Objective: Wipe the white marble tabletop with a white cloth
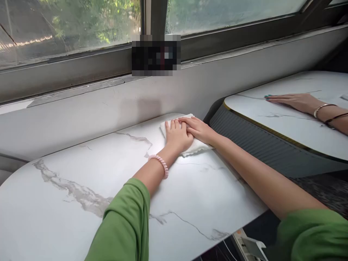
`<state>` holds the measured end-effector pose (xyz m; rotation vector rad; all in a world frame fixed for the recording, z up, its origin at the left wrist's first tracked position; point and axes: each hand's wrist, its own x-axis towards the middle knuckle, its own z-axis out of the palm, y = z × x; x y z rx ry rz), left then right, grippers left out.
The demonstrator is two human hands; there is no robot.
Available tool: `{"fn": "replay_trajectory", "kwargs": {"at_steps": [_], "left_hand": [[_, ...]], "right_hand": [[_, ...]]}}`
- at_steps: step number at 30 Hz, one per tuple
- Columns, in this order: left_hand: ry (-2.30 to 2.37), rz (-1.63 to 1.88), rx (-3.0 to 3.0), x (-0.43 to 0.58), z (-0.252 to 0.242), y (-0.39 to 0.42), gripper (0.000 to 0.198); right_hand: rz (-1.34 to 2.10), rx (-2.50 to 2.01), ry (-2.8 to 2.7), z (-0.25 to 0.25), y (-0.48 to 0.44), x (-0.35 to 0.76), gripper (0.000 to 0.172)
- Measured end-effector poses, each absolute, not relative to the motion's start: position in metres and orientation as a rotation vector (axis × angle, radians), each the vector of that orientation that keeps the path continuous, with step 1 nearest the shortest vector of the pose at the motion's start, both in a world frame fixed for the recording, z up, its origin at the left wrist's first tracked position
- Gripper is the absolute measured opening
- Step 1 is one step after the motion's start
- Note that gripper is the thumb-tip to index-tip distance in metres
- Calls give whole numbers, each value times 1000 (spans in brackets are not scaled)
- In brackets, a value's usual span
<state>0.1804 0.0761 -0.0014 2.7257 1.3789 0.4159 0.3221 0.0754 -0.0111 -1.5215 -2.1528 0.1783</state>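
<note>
A white folded cloth (198, 146) lies near the far right corner of a white marble table (81, 188). My left hand (177, 136) lies flat on the cloth, fingers stretched out and together. My right hand (199, 129) rests flat beside it, partly overlapping the left hand's fingers, pressing on the same cloth. Both arms wear green sleeves, and a pink coil band (161, 164) is on my left wrist.
A grey wall and window sill (81, 90) run along the table's far edge. To the right, across a dark gap, stands a second marble table (285, 119) with another person's hand (293, 101) flat on it, bracelets on the wrist.
</note>
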Motion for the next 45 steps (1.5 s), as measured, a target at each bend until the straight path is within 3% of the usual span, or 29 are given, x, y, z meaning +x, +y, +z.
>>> {"fn": "replay_trajectory", "kwargs": {"at_steps": [8, 15, 24, 36, 45], "left_hand": [[1483, 485, 2660, 173, -2, 130, 46], [1524, 482, 2680, 175, -5, 127, 49], [1386, 460, 2767, 175, -7, 74, 56], [1064, 431, 2880, 147, -3, -68, 62], [1089, 405, 2832, 141, -3, -81, 61]], "right_hand": [[142, -1473, -2190, -10, 138, 311, 47], [136, -1474, -2217, -12, 135, 316, 47], [148, -1581, -2178, -18, 68, 325, 51], [6, -1580, -2262, -17, -100, 310, 51], [16, -1632, -2188, -16, -109, 296, 48]]}}
